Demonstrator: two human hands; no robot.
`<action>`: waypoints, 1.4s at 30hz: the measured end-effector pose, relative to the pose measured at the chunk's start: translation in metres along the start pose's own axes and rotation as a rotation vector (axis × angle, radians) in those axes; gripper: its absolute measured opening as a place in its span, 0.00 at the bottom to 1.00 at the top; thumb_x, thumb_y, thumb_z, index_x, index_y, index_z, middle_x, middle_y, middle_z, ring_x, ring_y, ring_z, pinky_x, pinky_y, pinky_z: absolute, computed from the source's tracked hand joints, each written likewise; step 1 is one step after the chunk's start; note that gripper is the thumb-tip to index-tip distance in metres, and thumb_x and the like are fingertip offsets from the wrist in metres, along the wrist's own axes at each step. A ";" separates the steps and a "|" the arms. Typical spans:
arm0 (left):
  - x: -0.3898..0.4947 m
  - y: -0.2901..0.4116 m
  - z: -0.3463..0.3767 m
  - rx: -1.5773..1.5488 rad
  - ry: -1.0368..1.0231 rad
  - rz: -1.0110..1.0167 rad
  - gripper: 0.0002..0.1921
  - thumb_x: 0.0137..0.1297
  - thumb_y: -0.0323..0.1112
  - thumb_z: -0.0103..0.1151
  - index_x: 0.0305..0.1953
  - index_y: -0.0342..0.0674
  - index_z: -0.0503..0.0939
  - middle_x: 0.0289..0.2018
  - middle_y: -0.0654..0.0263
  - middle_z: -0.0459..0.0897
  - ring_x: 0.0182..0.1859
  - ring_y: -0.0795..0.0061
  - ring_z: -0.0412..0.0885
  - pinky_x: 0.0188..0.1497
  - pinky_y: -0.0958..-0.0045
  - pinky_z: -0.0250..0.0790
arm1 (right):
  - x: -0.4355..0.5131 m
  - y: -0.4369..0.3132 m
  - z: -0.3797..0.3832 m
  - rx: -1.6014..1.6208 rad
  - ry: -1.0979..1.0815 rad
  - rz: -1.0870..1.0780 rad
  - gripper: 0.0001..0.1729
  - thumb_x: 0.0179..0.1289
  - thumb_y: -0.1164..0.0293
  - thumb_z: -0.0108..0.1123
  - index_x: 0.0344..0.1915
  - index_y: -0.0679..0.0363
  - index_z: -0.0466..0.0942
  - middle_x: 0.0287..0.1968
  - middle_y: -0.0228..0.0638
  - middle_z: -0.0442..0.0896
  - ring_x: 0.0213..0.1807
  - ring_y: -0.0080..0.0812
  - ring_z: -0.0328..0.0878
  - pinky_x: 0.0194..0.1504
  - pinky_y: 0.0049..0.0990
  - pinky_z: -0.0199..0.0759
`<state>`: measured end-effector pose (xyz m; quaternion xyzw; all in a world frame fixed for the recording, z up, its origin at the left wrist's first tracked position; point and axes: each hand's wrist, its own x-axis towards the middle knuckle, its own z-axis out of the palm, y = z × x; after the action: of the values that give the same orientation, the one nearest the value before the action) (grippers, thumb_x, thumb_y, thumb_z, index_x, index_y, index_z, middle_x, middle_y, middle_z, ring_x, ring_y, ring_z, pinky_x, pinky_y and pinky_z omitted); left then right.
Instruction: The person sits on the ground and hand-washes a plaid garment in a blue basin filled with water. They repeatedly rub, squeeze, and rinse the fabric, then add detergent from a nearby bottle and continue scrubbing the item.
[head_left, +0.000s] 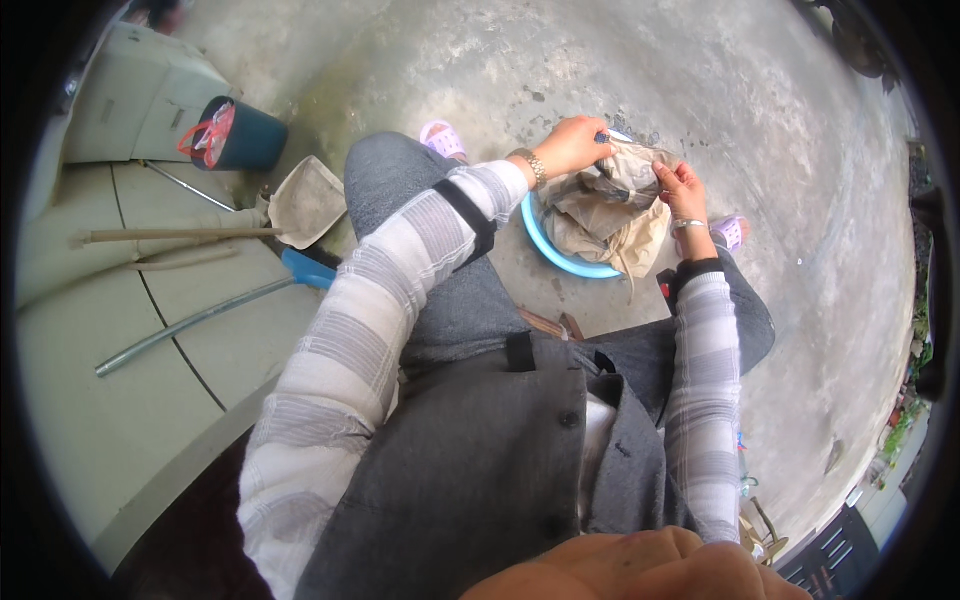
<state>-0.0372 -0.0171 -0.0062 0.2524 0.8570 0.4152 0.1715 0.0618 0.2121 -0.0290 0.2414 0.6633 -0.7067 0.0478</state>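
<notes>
A light blue plastic basin (564, 262) stands on the concrete floor between my feet. Crumpled beige cloth (585, 206), apparently a garment, fills it and hangs over the near rim, with a thin strip dangling outside. At the far side of the basin, my left hand (571, 148) pinches a raised part of the cloth, near a small dark checked patch. My right hand (681, 191) grips the same raised part a little to the right, thumb and fingers together. The folds hide most of the basin's inside.
To the left lie a long-handled dustpan (307, 202) and a tool with a blue head (306, 268) and metal handle. A dark teal bin (251, 136) with a red-handled bag stands farther back, beside a pale tiled wall (217, 322). Damp spots mark the concrete floor (810, 247).
</notes>
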 end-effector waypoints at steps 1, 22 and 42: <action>0.004 -0.006 0.010 0.043 0.015 -0.035 0.15 0.61 0.44 0.64 0.41 0.39 0.82 0.36 0.53 0.84 0.41 0.57 0.83 0.43 0.62 0.73 | 0.010 0.007 -0.002 -0.027 0.052 -0.016 0.14 0.64 0.67 0.66 0.45 0.63 0.77 0.34 0.28 0.84 0.32 0.19 0.77 0.35 0.20 0.71; 0.010 -0.147 0.213 0.573 0.147 -0.416 0.07 0.63 0.38 0.54 0.42 0.51 0.76 0.40 0.62 0.73 0.47 0.59 0.70 0.53 0.53 0.54 | 0.081 0.205 0.031 -1.217 0.121 -0.182 0.18 0.64 0.59 0.58 0.50 0.53 0.75 0.68 0.37 0.65 0.68 0.48 0.59 0.64 0.62 0.51; 0.011 -0.185 0.249 0.177 -0.496 -0.697 0.15 0.64 0.32 0.46 0.46 0.36 0.82 0.43 0.44 0.83 0.46 0.45 0.82 0.52 0.52 0.73 | 0.124 0.257 0.014 -1.106 -0.489 0.543 0.28 0.68 0.57 0.44 0.63 0.59 0.68 0.63 0.57 0.71 0.59 0.57 0.73 0.58 0.48 0.67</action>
<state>0.0258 0.0468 -0.3034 0.0540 0.8561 0.1841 0.4799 0.0488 0.2002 -0.3144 0.1726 0.8139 -0.2593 0.4905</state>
